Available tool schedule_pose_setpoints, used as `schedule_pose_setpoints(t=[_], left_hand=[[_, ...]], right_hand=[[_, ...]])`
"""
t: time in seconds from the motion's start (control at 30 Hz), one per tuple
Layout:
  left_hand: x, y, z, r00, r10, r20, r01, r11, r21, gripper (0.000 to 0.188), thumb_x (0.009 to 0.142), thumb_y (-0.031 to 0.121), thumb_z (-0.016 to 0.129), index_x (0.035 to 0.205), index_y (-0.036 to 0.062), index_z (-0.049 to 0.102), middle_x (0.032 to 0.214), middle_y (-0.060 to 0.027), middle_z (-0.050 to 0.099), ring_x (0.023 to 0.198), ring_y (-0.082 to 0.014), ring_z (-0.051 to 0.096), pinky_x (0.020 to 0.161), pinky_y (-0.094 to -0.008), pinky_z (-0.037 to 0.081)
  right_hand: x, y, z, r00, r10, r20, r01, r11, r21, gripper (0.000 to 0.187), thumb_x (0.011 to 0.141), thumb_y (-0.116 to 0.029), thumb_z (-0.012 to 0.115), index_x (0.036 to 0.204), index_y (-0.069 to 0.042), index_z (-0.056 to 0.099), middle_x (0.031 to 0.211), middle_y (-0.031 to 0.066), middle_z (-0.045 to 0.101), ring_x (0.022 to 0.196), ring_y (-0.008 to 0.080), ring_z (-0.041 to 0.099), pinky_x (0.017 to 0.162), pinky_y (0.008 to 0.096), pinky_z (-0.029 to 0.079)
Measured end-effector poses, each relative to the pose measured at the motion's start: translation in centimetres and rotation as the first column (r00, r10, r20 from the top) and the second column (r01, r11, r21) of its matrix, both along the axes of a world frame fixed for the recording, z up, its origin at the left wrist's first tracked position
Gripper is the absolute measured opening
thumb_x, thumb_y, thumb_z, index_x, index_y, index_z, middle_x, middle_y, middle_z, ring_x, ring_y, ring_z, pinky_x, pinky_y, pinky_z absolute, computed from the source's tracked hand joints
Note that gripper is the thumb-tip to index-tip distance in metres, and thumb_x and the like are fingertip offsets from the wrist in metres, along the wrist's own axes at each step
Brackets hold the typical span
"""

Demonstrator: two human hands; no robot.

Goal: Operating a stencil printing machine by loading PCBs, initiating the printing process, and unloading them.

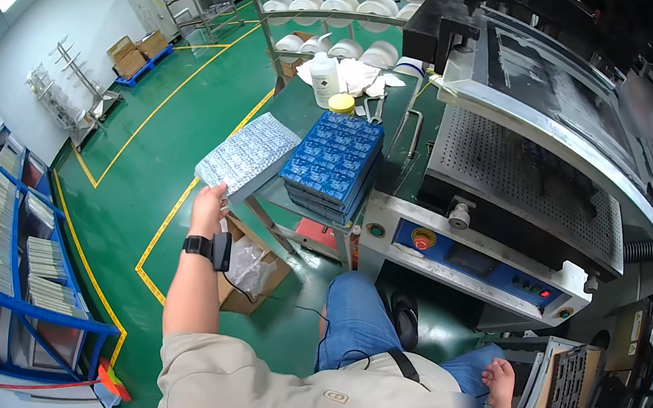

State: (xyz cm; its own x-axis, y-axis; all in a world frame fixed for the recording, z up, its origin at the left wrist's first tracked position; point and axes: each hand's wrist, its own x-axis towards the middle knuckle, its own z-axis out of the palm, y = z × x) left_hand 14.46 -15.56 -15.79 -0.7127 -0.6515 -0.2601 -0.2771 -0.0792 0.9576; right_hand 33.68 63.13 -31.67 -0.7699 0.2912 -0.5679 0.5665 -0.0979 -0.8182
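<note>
My left hand is at the near-left edge of a pale stack of white-and-blue patterned panels, its fingers bent against that edge. The stack lies tilted at the left end of the metal table and overhangs it. To its right stands a taller, squared stack of dark blue printed panels, untouched. My right hand is low by my lap at the right, its fingers curled in with nothing visible in them. Both wrists wear black bands.
A white bottle, a yellow-lidded jar and crumpled white cloths sit behind the blue stack. An open carton with clear plastic is on the floor below. The printing machine, its frame raised, fills the right. A blue rack stands left.
</note>
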Motion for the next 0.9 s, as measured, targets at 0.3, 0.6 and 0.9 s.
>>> schedule_pose_setpoints(t=[0.3,0.6,0.9], left_hand=[[-0.6,2.5,1.8,0.985,0.104,-0.138,-0.017,0.854,0.521,0.04,0.092,0.037,0.069,0.125,0.0152,0.059,0.115,-0.004,0.069,0.107,-0.0237,0.065,0.096,-0.0513,0.049],[-2.6,-0.3,-1.7,0.914,0.13,-0.384,0.121,0.816,0.565,0.041,0.093,0.028,0.069,0.13,0.0148,0.057,0.118,-0.0073,0.07,0.102,-0.0257,0.07,0.086,-0.0469,0.058],[-1.8,4.7,-2.2,0.868,0.217,-0.446,0.087,0.818,0.569,0.04,0.095,0.024,0.063,0.131,0.0077,0.057,0.121,-0.0116,0.069,0.107,-0.0276,0.068,0.096,-0.0447,0.054]], right_hand=[[-4.5,-0.5,-1.1,0.992,0.122,-0.025,-0.122,0.992,-0.014,0.015,0.103,-0.02,0.055,0.109,-0.007,0.059,0.083,0.0033,0.064,0.062,0.0104,0.059,0.053,0.0239,0.049],[-3.8,-0.9,-4.4,0.992,0.11,-0.065,-0.113,0.993,-0.037,0.015,0.102,-0.02,0.056,0.108,-0.006,0.058,0.082,0.004,0.063,0.063,0.011,0.059,0.053,0.0242,0.049],[-1.8,0.7,-4.6,0.99,-0.105,-0.089,0.083,0.972,-0.222,0.015,0.101,-0.019,0.058,0.109,-0.007,0.059,0.082,0.0045,0.063,0.067,0.0141,0.061,0.058,0.0274,0.052]])
